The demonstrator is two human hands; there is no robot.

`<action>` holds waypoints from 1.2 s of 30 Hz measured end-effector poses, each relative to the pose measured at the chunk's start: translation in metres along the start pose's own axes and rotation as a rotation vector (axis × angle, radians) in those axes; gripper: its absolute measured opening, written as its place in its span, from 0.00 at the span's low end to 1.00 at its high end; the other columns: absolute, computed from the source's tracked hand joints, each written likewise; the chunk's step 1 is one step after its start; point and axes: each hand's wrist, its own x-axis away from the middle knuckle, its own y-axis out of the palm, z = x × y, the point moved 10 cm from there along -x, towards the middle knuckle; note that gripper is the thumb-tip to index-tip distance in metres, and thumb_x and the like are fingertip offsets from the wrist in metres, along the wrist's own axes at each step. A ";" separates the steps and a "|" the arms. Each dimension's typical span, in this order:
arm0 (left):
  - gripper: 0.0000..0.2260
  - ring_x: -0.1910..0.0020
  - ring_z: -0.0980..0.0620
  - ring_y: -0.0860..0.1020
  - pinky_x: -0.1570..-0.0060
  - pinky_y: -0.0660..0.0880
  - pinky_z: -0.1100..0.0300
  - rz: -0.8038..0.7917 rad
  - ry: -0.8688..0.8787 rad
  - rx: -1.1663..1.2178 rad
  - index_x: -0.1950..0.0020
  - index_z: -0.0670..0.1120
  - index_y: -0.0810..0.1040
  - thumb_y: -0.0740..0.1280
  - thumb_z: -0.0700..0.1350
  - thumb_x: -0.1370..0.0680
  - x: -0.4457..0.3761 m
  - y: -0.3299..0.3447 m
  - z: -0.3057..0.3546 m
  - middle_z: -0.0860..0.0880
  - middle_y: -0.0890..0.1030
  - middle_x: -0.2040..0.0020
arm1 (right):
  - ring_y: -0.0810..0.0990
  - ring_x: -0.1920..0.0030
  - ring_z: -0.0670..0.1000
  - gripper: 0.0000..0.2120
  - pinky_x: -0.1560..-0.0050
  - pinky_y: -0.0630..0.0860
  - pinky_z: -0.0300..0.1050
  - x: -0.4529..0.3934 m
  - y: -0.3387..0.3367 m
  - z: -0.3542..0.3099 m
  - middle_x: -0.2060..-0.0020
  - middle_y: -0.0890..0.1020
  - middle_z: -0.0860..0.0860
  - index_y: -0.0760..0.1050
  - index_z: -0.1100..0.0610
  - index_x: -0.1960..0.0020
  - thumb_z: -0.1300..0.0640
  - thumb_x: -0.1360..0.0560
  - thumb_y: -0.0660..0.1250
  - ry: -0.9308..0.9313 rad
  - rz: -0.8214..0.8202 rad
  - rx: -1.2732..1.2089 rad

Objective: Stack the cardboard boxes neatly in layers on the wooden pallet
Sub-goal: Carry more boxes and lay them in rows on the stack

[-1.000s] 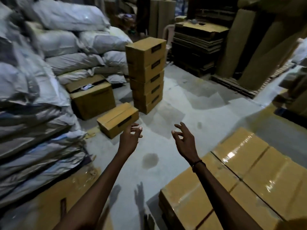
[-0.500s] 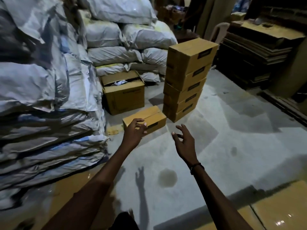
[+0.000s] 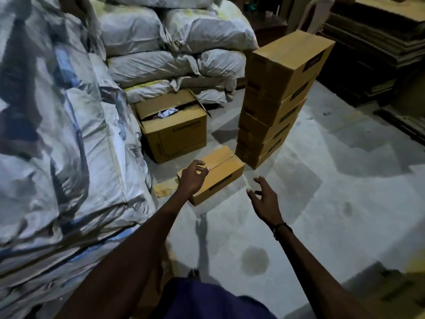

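Closer now, left grip [image 3: 192, 178] hovers over low box [image 3: 220, 173], holding nothing.

One head-worn view looks forward and down, close over the floor [image 3: 299, 203].

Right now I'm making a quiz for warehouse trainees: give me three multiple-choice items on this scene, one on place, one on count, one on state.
1. Where does the flat box lie?
A on the floor
B on the stack
C on the sacks

2. How many boxes are in the stack?
A two
B five
C nine

3. What is the big box by the sacks like?
A taped shut
B crushed
C open on top

A: it rests on concrete.
B: five tiers show.
C: flaps are up, contents showing.
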 end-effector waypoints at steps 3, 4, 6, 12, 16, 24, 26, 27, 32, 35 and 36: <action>0.15 0.45 0.47 0.80 0.48 0.76 0.56 -0.064 0.025 -0.143 0.36 0.42 0.77 0.70 0.48 0.19 -0.059 -0.007 -0.020 0.44 0.81 0.42 | 0.76 0.31 0.60 0.26 0.38 0.74 0.46 -0.037 0.033 0.009 0.21 0.65 0.54 0.67 0.52 0.23 0.48 0.18 0.68 0.068 -0.031 0.020; 0.16 0.43 0.46 0.79 0.45 0.76 0.54 -0.086 0.041 -0.182 0.35 0.42 0.76 0.70 0.48 0.19 -0.076 -0.007 -0.027 0.43 0.80 0.41 | 0.75 0.31 0.59 0.26 0.37 0.74 0.47 -0.046 0.040 0.012 0.21 0.66 0.54 0.67 0.52 0.23 0.48 0.18 0.68 0.087 -0.042 0.018; 0.17 0.40 0.45 0.78 0.41 0.77 0.49 -0.131 0.058 -0.259 0.34 0.43 0.75 0.70 0.50 0.20 -0.108 -0.007 -0.040 0.42 0.78 0.39 | 0.74 0.30 0.59 0.27 0.35 0.75 0.48 -0.067 0.055 0.017 0.22 0.67 0.53 0.66 0.52 0.23 0.46 0.19 0.68 0.105 -0.060 0.032; 0.24 0.35 0.40 0.74 0.38 0.73 0.40 -0.273 0.049 -0.512 0.28 0.50 0.69 0.69 0.58 0.21 -0.205 -0.002 -0.071 0.45 0.74 0.32 | 0.70 0.26 0.58 0.31 0.30 0.73 0.58 -0.159 0.099 0.041 0.21 0.66 0.52 0.63 0.52 0.21 0.45 0.19 0.68 0.185 -0.123 0.094; 0.31 0.32 0.37 0.72 0.36 0.71 0.37 -0.386 0.016 -0.639 0.22 0.50 0.64 0.68 0.60 0.21 -0.279 0.006 -0.099 0.44 0.72 0.28 | 0.63 0.21 0.56 0.36 0.23 0.64 0.58 -0.242 0.147 0.058 0.20 0.63 0.53 0.61 0.53 0.19 0.44 0.21 0.71 0.217 -0.208 0.134; 0.43 0.31 0.35 0.72 0.36 0.72 0.44 -0.646 0.045 -0.768 0.17 0.49 0.56 0.74 0.60 0.24 -0.423 0.051 -0.182 0.42 0.66 0.22 | 0.51 0.18 0.51 0.57 0.21 0.58 0.59 -0.352 0.236 0.121 0.17 0.48 0.51 0.48 0.51 0.16 0.39 0.32 0.80 0.400 -0.310 0.159; 0.46 0.28 0.35 0.70 0.34 0.71 0.40 -0.701 0.047 -0.795 0.17 0.52 0.55 0.76 0.60 0.27 -0.462 0.073 -0.222 0.45 0.63 0.20 | 0.53 0.18 0.52 0.61 0.23 0.60 0.56 -0.375 0.260 0.152 0.17 0.46 0.50 0.46 0.51 0.16 0.40 0.35 0.82 0.462 -0.298 0.156; 0.47 0.27 0.35 0.68 0.33 0.70 0.38 -0.720 0.048 -0.814 0.17 0.53 0.53 0.77 0.61 0.28 -0.480 0.084 -0.244 0.47 0.62 0.19 | 0.54 0.18 0.52 0.62 0.24 0.61 0.55 -0.384 0.272 0.167 0.17 0.45 0.50 0.46 0.50 0.16 0.40 0.36 0.83 0.486 -0.288 0.158; 0.56 0.21 0.34 0.58 0.25 0.58 0.34 -0.905 0.121 -0.926 0.17 0.57 0.48 0.80 0.63 0.35 -0.555 0.169 -0.368 0.49 0.53 0.16 | 0.53 0.19 0.50 0.68 0.24 0.62 0.52 -0.432 0.354 0.269 0.17 0.42 0.48 0.42 0.50 0.16 0.38 0.40 0.84 0.524 -0.275 0.167; 0.62 0.21 0.32 0.57 0.23 0.57 0.36 -0.961 0.206 -0.998 0.17 0.60 0.44 0.81 0.65 0.39 -0.595 0.219 -0.429 0.51 0.47 0.15 | 0.51 0.18 0.51 0.69 0.23 0.61 0.56 -0.458 0.406 0.332 0.17 0.40 0.48 0.40 0.50 0.16 0.37 0.40 0.84 0.536 -0.255 0.189; 0.63 0.21 0.31 0.58 0.25 0.60 0.34 -0.969 0.240 -1.025 0.18 0.61 0.42 0.81 0.67 0.40 -0.609 0.239 -0.452 0.51 0.46 0.15 | 0.53 0.19 0.53 0.70 0.24 0.62 0.56 -0.467 0.423 0.356 0.17 0.40 0.49 0.40 0.50 0.16 0.37 0.41 0.84 0.542 -0.240 0.213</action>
